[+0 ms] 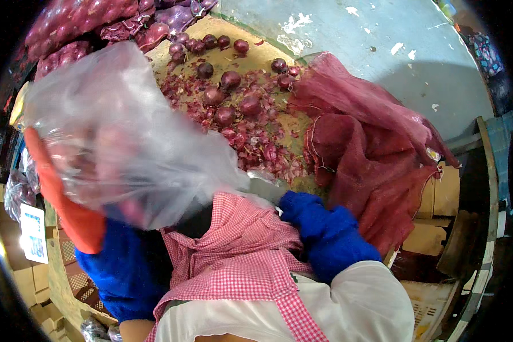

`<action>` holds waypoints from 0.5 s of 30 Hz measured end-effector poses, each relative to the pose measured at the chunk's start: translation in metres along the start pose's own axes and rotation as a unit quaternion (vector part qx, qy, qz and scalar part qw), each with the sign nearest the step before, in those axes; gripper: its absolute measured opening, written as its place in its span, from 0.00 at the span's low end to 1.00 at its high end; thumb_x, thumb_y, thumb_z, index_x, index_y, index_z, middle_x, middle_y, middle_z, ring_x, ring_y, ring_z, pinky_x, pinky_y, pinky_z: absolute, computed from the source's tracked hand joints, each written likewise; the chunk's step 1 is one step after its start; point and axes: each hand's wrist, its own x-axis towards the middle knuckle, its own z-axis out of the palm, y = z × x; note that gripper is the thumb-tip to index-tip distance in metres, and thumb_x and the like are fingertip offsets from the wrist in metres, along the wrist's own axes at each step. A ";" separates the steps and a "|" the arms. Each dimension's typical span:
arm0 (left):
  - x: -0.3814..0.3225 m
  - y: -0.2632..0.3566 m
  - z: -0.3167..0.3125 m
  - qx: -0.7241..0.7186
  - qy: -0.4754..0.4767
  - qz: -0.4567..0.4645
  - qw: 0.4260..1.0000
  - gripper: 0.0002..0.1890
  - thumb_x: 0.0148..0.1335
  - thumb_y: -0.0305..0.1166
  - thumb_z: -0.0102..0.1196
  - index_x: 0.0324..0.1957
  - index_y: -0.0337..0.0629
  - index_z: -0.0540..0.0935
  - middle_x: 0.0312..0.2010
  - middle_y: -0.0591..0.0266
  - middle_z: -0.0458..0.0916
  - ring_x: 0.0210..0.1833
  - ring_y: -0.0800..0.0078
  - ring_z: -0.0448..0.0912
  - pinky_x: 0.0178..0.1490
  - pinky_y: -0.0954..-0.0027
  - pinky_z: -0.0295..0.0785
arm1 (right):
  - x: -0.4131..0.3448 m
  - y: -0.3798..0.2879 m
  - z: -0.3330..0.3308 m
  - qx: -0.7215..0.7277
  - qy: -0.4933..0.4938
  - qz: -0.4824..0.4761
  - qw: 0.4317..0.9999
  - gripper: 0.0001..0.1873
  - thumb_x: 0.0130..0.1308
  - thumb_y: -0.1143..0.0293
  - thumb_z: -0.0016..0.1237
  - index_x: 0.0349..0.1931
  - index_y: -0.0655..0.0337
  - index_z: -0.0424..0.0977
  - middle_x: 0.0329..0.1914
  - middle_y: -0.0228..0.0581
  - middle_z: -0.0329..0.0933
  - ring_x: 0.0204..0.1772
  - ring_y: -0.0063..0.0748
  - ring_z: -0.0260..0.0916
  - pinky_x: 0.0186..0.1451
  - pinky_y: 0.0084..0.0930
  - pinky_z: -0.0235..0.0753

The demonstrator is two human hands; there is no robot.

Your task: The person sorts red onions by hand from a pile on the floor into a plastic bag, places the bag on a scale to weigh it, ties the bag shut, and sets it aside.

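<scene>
A large clear plastic bag (145, 149), partly blurred, spreads across the left and middle. Reddish shapes show through its lower left part. My left hand (64, 196), in an orange glove with a blue sleeve, lies along the bag's left side; its grip is unclear. My right hand (265, 190), in what looks like a grey glove below a blue sleeve, is at the bag's right lower corner, and its fingers are mostly hidden. Beyond the bag, red onions (231, 81) lie among loose onion skins (260, 137). A red mesh sack (363, 158) is slumped to the right.
Full mesh sacks of onions (81, 25) are piled at the upper left. A worn blue-grey surface (410, 55) extends at the upper right. Cardboard boxes (446, 190) stand at the right, and a brown plastic crate (79, 278) is at the lower left.
</scene>
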 end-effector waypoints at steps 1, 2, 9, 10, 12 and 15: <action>0.015 0.007 -0.025 0.000 0.007 0.008 1.000 0.28 0.70 0.52 0.37 0.53 0.34 0.72 0.41 0.53 0.77 0.43 0.66 0.75 0.47 0.63 0.71 | -0.012 0.022 0.004 -0.002 0.004 0.025 1.000 0.17 0.59 0.66 0.55 0.45 0.65 0.74 0.38 0.39 0.78 0.38 0.30 0.73 0.42 0.31 0.75; 0.030 0.011 -0.050 -0.002 0.011 0.012 1.000 0.27 0.71 0.51 0.37 0.53 0.34 0.72 0.42 0.53 0.77 0.44 0.65 0.74 0.49 0.61 0.70 | -0.026 0.048 0.011 -0.009 0.000 0.057 0.998 0.16 0.59 0.66 0.55 0.44 0.65 0.74 0.37 0.39 0.78 0.38 0.30 0.73 0.42 0.31 0.75; 0.093 -0.001 -0.099 0.126 -0.062 0.094 0.986 0.22 0.73 0.42 0.39 0.58 0.34 0.65 0.53 0.47 0.70 0.57 0.55 0.69 0.61 0.47 0.68 | -0.141 0.164 0.023 -0.033 -0.064 0.208 0.976 0.12 0.59 0.69 0.53 0.41 0.65 0.75 0.35 0.38 0.77 0.36 0.29 0.71 0.40 0.31 0.74; 0.090 -0.013 -0.061 0.157 -0.015 0.121 0.980 0.21 0.73 0.40 0.39 0.59 0.33 0.63 0.57 0.44 0.66 0.62 0.50 0.65 0.65 0.42 0.65 | -0.154 0.170 0.020 -0.029 -0.065 0.216 0.974 0.11 0.59 0.70 0.52 0.41 0.65 0.75 0.34 0.38 0.77 0.35 0.29 0.71 0.39 0.31 0.74; 0.075 -0.017 -0.020 -0.220 0.100 -0.007 0.970 0.21 0.73 0.41 0.39 0.50 0.27 0.65 0.52 0.38 0.69 0.61 0.47 0.67 0.68 0.37 0.61 | -0.135 0.166 0.005 -0.021 -0.030 0.155 0.987 0.10 0.60 0.71 0.52 0.40 0.64 0.75 0.34 0.38 0.77 0.35 0.29 0.70 0.39 0.31 0.73; 0.065 -0.037 -0.009 -0.302 0.127 -0.048 0.944 0.21 0.71 0.42 0.45 0.47 0.26 0.69 0.49 0.42 0.74 0.58 0.47 0.70 0.67 0.36 0.59 | -0.063 0.120 -0.046 0.001 0.141 -0.078 0.987 0.08 0.60 0.72 0.51 0.39 0.64 0.75 0.33 0.38 0.76 0.34 0.28 0.69 0.38 0.32 0.73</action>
